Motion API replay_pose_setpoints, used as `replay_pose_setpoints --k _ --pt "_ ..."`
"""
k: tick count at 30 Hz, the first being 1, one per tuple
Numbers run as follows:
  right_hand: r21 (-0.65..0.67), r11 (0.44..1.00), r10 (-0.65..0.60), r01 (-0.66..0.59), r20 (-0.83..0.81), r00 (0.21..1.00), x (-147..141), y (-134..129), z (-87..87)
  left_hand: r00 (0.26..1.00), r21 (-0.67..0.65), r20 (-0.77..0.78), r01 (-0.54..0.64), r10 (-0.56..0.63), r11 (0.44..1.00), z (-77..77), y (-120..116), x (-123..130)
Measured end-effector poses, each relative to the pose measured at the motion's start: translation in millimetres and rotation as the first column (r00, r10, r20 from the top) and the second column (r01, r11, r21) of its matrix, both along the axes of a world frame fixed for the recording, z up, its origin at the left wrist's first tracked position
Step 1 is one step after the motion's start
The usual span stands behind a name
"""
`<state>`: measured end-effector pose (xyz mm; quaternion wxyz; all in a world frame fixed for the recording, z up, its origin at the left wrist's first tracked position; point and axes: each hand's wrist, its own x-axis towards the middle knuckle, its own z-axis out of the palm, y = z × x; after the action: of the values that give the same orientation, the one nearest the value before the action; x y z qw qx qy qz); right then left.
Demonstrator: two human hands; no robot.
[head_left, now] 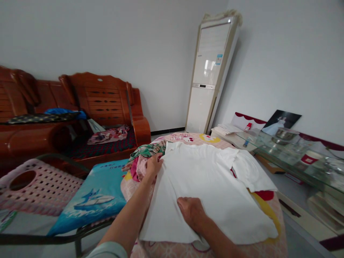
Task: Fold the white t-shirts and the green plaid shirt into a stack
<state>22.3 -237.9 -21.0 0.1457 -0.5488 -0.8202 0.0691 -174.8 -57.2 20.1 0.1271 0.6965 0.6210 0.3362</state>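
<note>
A white T-shirt (215, 193) lies spread out on a table with a pink patterned cover (172, 249). Its collar end points away from me, and the sleeve at the right is partly folded and wrinkled. With fingers bent, my left hand (154, 165) grips the shirt's left edge near the shoulder. My right hand (192, 212) is closed on the cloth in the lower middle, where small creases run from the fingers. Crumpled clothes (141, 165), green plaid and pink, lie beside my left hand, partly behind it.
Left of the table stands a chair with a pink woven back (43, 186) and a blue cushion (94, 193). Behind it is a wooden sofa (102, 96). A glass-topped cabinet (290, 154) holding dishes runs along the right. A tall air conditioner (206, 75) fills the corner.
</note>
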Motion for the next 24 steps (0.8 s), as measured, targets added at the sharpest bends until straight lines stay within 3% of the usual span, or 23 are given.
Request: replay_pose_setpoints --k 5,9,15,20,24 --pt "-0.051 0.998 -0.031 0.027 -0.076 0.997 4.2 0.3 10.1 0.994 -0.146 -0.109 0.013 -0.029 0.989 9.6 23.1 9.0" --pt "-0.054 0.998 -0.038 0.036 -0.031 0.999 -0.4 -2.9 12.1 0.985 -0.193 -0.173 -0.008 -0.026 0.981 12.9 36.9 26.5" --pt "-0.074 0.990 0.129 -0.124 0.075 0.989 -5.6 -12.1 17.2 0.988 -0.105 -0.152 0.013 -0.029 0.994 12.5 44.8 23.7" --pt "-0.056 0.985 0.160 -0.164 -0.071 0.985 -14.5 -6.8 34.1 0.990 -0.131 -0.114 0.063 -0.078 0.989 1.3 44.2 11.7" --pt "-0.040 0.922 0.384 -0.385 -0.034 0.923 -48.0 2.1 41.0 0.992 -0.128 -0.034 0.114 -0.119 0.985 0.5 52.4 5.1"
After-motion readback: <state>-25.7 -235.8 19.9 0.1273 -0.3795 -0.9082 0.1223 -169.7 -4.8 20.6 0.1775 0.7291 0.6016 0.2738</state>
